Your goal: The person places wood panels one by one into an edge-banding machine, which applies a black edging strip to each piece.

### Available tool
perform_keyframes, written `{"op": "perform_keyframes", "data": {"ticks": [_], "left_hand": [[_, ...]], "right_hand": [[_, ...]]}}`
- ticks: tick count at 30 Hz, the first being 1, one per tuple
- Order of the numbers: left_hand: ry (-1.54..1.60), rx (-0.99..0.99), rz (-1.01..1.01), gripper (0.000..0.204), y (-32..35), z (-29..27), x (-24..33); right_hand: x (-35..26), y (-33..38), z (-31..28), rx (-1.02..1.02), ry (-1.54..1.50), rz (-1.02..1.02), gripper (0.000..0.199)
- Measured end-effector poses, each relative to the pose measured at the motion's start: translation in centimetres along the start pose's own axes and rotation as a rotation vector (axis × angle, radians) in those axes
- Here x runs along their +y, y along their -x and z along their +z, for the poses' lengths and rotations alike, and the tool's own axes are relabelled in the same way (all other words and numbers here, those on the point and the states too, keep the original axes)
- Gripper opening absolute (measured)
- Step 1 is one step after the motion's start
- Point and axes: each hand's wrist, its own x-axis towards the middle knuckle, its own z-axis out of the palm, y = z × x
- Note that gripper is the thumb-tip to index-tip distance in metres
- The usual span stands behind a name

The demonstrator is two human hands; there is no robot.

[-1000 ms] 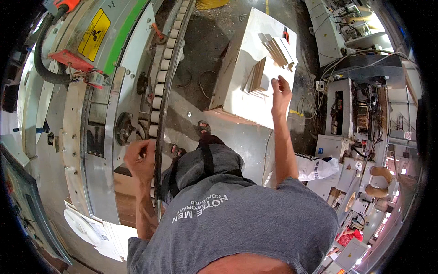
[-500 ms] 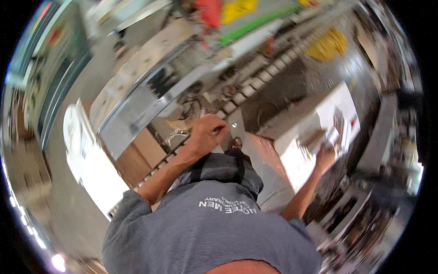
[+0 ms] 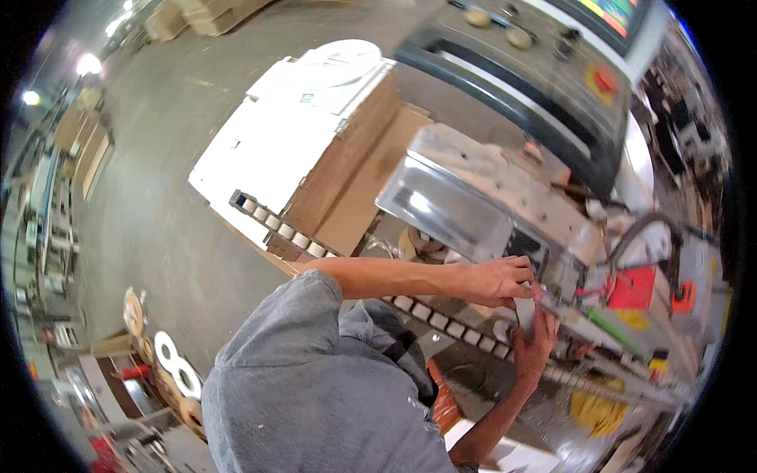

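Observation:
My left hand (image 3: 498, 281) reaches across the roller rail with its fingers curled at the upper end of a thin, flat whitish piece (image 3: 524, 312). Closed around the lower end of that piece is my right hand (image 3: 538, 340), its palm side partly hidden. The exact kind of the piece cannot be made out. Both hands are close together above the rail of pale rollers (image 3: 440, 318), beside the metal machine bed. Just beyond my left forearm lies a shiny, see-through cover (image 3: 445, 206).
Left of the machine, a cardboard box (image 3: 347, 169) bears white sheets (image 3: 276, 134). A dark control panel with a red button (image 3: 604, 80) stands at the far right. A yellow bundle (image 3: 597, 408) lies low right. White rings (image 3: 177, 364) are at the lower left.
My view has swung left. My right hand has come from the white panel on the right over to the machine, and my hands have met around the thin whitish piece.

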Motion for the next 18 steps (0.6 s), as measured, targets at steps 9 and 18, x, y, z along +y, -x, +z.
{"op": "perform_keyframes", "data": {"ticks": [9, 18], "left_hand": [[-0.398, 0.203, -0.190, 0.022, 3.3, -1.4, -7.1], [-0.512, 0.201, -0.434, 0.014, 1.0, 1.1, -10.7]], "right_hand": [[-0.8, -11.1, 5.9, 0.092, 0.041, -0.128, 0.045], [-4.6, -9.8, 9.1, 0.191, -0.890, 0.546, 0.050]]}}
